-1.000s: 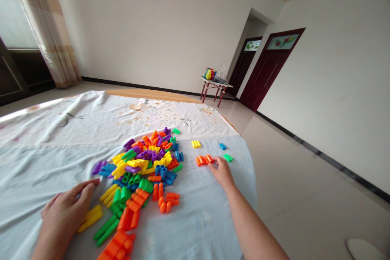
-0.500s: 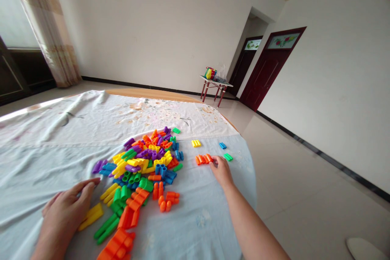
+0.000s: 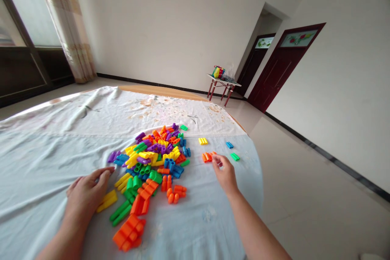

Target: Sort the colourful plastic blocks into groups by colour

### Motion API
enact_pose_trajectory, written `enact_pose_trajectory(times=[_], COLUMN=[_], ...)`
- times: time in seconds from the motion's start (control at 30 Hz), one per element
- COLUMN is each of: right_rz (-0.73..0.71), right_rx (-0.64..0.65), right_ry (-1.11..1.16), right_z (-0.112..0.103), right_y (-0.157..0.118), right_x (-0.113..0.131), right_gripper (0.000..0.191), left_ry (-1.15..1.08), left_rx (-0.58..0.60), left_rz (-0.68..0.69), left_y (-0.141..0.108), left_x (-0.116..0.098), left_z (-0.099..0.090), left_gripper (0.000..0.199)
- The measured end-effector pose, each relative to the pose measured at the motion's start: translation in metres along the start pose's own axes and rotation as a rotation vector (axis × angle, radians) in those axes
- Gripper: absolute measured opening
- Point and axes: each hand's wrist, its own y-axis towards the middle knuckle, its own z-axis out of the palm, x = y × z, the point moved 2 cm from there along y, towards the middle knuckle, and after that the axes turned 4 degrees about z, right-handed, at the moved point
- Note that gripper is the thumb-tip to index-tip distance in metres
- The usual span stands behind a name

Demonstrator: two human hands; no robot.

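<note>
A heap of plastic blocks in orange, yellow, green, blue and purple [image 3: 163, 148] lies on the cloth-covered table. My left hand [image 3: 89, 189] rests at the heap's left edge, beside a yellow block [image 3: 108, 201]; its thumb and forefinger are close together, and what lies between them, if anything, is too small to name. Right of the heap, my right hand [image 3: 224, 167] has its fingertips at the right end of an orange block row [image 3: 207, 157]. Near it lie a yellow block [image 3: 202, 141], a blue block [image 3: 229, 145] and a green block [image 3: 235, 157].
The round table has a white and light blue cloth [image 3: 204, 227]. A large orange block piece [image 3: 129, 232] lies near its front edge. Beyond stands a small table [image 3: 224, 80] with a colourful bag [image 3: 218, 72] on it. Doors and a curtain are farther back.
The whole view has shifted, with the table and heap now farther right in it. My right fingers sit slightly higher and looser at the orange row. My left hand stays by the heap.
</note>
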Motion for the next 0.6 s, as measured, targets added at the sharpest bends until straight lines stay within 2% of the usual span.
enact_pose_trajectory(times=[0.13, 0.27, 0.43, 0.6], right_rz=[-0.045, -0.137, -0.212, -0.246], right_rx=[0.258, 0.429, 0.548, 0.562], right_ry=[0.142, 0.193, 0.162, 0.132], right_z=[0.025, 0.038, 0.039, 0.041], right_y=[-0.024, -0.043, -0.050, -0.051], right_x=[0.044, 0.071, 0.074, 0.070], right_gripper=[0.019, 0.019, 0.041, 0.044], left_ry=[0.000, -0.006, -0.018, -0.026], left_rx=[0.004, 0.015, 0.020, 0.004], left_rz=[-0.011, -0.011, -0.006, -0.007], left_y=[-0.002, -0.004, -0.006, -0.005], left_x=[-0.003, -0.006, -0.007, -0.006], left_z=[-0.002, -0.003, -0.005, -0.003], left_gripper=[0.047, 0.047, 0.048, 0.046])
